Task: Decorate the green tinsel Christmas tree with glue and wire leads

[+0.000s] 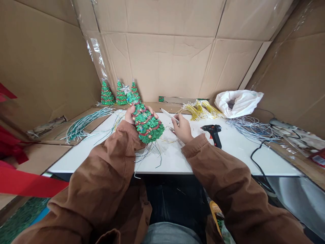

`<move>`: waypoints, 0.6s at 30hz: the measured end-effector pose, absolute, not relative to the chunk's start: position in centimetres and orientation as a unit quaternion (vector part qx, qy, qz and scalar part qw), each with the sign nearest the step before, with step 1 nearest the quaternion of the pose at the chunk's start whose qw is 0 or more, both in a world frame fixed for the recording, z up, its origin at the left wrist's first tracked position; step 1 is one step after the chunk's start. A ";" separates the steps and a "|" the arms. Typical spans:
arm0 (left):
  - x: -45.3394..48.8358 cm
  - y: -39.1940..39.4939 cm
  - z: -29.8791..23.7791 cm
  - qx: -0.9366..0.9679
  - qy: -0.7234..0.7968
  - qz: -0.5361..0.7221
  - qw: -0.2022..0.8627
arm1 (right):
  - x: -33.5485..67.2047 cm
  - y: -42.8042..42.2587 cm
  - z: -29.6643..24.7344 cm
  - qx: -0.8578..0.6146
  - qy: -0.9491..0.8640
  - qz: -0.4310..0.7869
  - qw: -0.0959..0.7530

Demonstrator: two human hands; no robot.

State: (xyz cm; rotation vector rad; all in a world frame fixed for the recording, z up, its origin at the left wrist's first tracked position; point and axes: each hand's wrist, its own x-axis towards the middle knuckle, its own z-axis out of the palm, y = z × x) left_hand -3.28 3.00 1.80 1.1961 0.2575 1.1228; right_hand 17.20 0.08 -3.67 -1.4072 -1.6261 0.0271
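Note:
My left hand (130, 114) is closed around a green miniature Christmas tree (148, 123) with red garland, small ornaments and a silver star (125, 88) at its top. The tree leans over the table, tip up and left. Thin white and green wires (149, 154) hang from its base. Between the fingers of my right hand (183, 128) is a slim white pen-like stick (169, 114) with a dark tip, pointing up and left; its exact kind I cannot tell. Below those fingers, a small metal tool (173, 131) is partly hidden.
Three similar trees (106, 93) stand at the back left. Green-white wires (83, 123) lie at left, yellow-white wires (201, 110) at the back. On the right are a black glue gun (214, 134), a white plastic bag (238, 101), loose wires (251, 128) and a black cable (256, 162). Cardboard walls (170, 61) enclose the white tabletop (236, 156).

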 end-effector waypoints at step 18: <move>-4.8 4.4 1.7 0.558 0.100 0.524 0.636 | 17.1 -3.1 -2.1 -0.377 -0.698 -0.104 0.599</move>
